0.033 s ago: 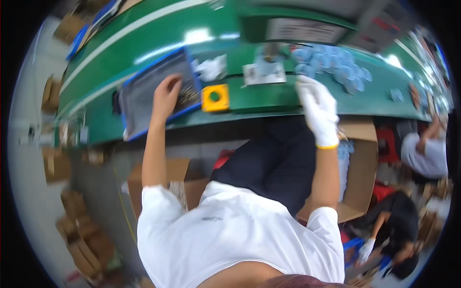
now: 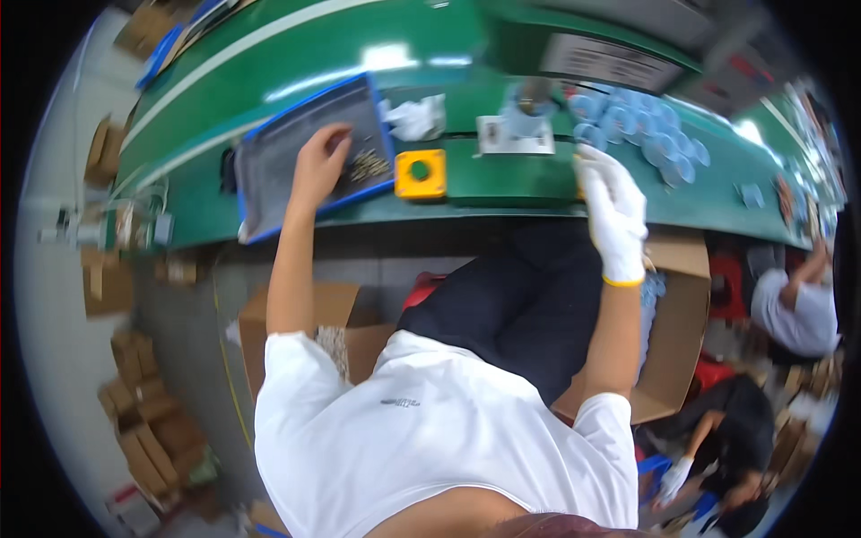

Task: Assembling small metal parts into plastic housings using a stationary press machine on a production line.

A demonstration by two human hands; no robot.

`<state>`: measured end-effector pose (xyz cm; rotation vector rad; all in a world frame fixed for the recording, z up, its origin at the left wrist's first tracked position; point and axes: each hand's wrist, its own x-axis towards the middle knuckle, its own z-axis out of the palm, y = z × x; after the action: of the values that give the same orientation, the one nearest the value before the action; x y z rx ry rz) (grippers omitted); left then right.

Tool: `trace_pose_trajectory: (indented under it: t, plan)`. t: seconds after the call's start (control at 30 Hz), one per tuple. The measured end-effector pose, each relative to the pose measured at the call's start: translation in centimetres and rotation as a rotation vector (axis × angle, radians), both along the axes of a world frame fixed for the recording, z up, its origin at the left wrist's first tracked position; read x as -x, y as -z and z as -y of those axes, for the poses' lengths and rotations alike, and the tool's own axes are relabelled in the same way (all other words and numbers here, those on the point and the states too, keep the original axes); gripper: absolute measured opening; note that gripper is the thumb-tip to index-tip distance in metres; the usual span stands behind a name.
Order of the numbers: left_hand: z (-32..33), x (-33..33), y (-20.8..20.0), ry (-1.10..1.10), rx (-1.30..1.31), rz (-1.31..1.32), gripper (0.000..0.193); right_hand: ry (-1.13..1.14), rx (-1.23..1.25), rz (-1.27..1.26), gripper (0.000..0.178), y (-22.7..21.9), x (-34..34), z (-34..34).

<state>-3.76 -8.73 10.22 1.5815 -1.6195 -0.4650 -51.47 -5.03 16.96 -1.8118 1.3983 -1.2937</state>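
My bare left hand [image 2: 321, 163] is over a grey tray with a blue rim [image 2: 269, 182], its fingers curled inward. Whatever may be between the fingertips is hidden. Beside it in the tray lies a small heap of brass-coloured parts [image 2: 369, 167]. My right hand [image 2: 615, 211], in a white glove with a yellow cuff, is at the right end of the green machine base [image 2: 511, 184], fingers stretched out. A sliver of something yellow shows beside that glove, mostly covered. Between my hands sits a yellow box with a green button [image 2: 420, 174].
A white plate with a clear-blue upright part [image 2: 525, 121] is on the machine. Many clear bluish round pieces [image 2: 659, 134] lie to its right. Crumpled white material [image 2: 416, 118] lies behind the yellow box. Open cartons [image 2: 677, 327] stand below the bench. Two people [image 2: 794, 300] are at the right.
The whole view has shifted slightly, so the bench things appear further right and higher. My hands keep nearly the same places against the tray and machine.
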Motion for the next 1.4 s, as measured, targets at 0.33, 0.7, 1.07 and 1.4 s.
trace_pose_trajectory:
  t: [0.33,0.7,1.07,1.4]
  plan:
    - [-1.3,-3.2,-1.3,0.051,-0.164,0.384,0.023,-0.055,-0.132,0.057,0.022,1.4,-1.5,0.4]
    - [0.2,-0.5,-2.0,0.126,-0.001,0.415,0.016,-0.076,-0.014,-0.082,0.041,-4.0,-9.6,5.6]
    - [-4.0,-2.5,-0.6,0.023,-0.191,0.143,0.013,0.566,0.395,0.118,0.038,-1.6,4.4,13.7]
    - [-2.9,-1.4,0.4,0.09,-0.146,0.136,0.011,0.272,-0.135,-0.793,0.038,5.4,11.4,32.6]
